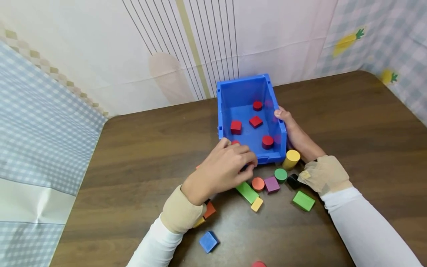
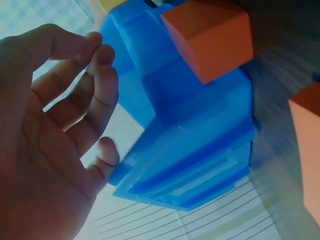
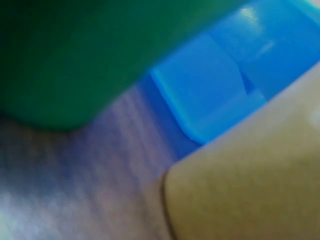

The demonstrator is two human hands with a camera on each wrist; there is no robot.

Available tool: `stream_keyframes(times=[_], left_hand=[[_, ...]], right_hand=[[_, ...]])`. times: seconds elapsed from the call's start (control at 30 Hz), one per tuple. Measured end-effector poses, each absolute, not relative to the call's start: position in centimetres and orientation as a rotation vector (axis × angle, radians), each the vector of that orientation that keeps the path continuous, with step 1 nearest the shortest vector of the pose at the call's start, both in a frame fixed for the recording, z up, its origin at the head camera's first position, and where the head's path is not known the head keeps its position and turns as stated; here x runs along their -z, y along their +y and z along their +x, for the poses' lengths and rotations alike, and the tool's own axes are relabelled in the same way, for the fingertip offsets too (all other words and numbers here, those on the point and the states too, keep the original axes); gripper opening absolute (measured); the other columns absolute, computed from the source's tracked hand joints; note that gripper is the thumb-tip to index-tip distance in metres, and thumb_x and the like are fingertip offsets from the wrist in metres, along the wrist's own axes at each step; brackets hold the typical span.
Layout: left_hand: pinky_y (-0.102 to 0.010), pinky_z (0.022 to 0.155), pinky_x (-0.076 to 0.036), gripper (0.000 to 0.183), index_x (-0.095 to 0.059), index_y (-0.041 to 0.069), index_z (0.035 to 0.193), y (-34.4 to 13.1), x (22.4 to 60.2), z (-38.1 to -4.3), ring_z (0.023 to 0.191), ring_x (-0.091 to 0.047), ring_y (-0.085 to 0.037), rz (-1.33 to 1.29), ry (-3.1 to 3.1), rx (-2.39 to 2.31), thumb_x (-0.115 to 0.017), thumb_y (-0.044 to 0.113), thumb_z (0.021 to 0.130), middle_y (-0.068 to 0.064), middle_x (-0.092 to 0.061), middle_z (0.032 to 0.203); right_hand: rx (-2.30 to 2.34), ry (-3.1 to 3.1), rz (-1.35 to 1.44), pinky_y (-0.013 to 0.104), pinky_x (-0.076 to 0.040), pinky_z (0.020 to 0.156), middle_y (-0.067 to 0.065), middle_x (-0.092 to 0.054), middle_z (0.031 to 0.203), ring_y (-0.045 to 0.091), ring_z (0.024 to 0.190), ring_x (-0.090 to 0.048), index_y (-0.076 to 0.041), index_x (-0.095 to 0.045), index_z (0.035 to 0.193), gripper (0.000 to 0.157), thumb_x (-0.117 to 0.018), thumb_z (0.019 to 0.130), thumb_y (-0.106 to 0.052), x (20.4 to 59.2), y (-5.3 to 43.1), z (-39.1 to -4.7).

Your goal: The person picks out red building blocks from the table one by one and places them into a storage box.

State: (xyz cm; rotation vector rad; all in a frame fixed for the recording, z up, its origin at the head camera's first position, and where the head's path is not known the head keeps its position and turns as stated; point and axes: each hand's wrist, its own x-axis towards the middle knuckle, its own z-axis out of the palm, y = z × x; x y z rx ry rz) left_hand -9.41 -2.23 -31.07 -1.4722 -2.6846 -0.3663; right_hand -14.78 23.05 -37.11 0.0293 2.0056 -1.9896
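Observation:
The blue plastic bin (image 1: 251,159) stands at the back of the table with several red blocks inside. Among them are a red cube (image 1: 235,127) and a red cylinder (image 1: 267,142). My right hand (image 1: 297,135) grips the bin's right wall, thumb over its rim. Above the bin's front left corner is my left hand (image 1: 225,167), fingers loosely bent. In the left wrist view nothing shows between the left hand's (image 2: 65,110) fingers. Partly behind that hand, another red block (image 1: 235,142) lies in the bin.
In front of the bin lie a yellow cylinder (image 1: 291,159), a green cylinder (image 1: 280,175), a purple cube (image 1: 272,184), an orange cylinder (image 1: 258,184) and a long green block (image 1: 247,193). A light green block (image 1: 303,201) and a blue cube (image 1: 209,241) lie nearer. Patterned cloth (image 1: 273,40) hangs behind.

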Motion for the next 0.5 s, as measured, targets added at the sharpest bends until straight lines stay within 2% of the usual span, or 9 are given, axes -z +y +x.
stream_keyframes(times=[0.1, 0.3, 0.5], left_hand=[[-0.034, 0.080, -0.038, 0.013, -0.078, 0.022, 0.105, -2.0, 30.8, -8.8, 0.086, -0.061, -0.007, -1.458, -2.677, 0.343, -0.066, 0.020, 0.099, 0.009, -0.068, 0.095], [-0.031, 0.073, -0.036, 0.015, -0.077, 0.022, 0.100, -1.5, 30.4, -8.0, 0.075, -0.057, -0.006, -1.491, -2.649, 0.263, -0.063, 0.016, 0.097, 0.009, -0.064, 0.088], [-0.026, 0.067, -0.035, 0.012, -0.070, 0.023, 0.088, -1.4, 30.0, -7.4, 0.071, -0.053, -0.006, -1.555, -2.647, 0.164, -0.065, 0.025, 0.099, 0.009, -0.055, 0.080]], right_hand=[[1.972, 1.995, 0.026, 0.069, -0.023, 0.122, 0.010, -0.018, 0.172, 0.039, 0.152, -0.027, -0.037, -0.006, 0.169, 0.083, -0.036, 0.099, -0.070, 36.9, 23.2, -14.7], [1.944, 1.982, 0.034, 0.069, -0.024, 0.121, 0.010, -0.015, 0.173, 0.039, 0.153, -0.025, -0.039, -0.003, 0.169, 0.086, -0.035, 0.098, -0.075, 37.0, 23.4, -14.8], [1.972, 1.966, 0.030, 0.069, -0.024, 0.121, 0.009, -0.016, 0.173, 0.038, 0.153, -0.027, -0.038, -0.003, 0.169, 0.086, -0.036, 0.098, -0.074, 37.1, 23.0, -14.9]])
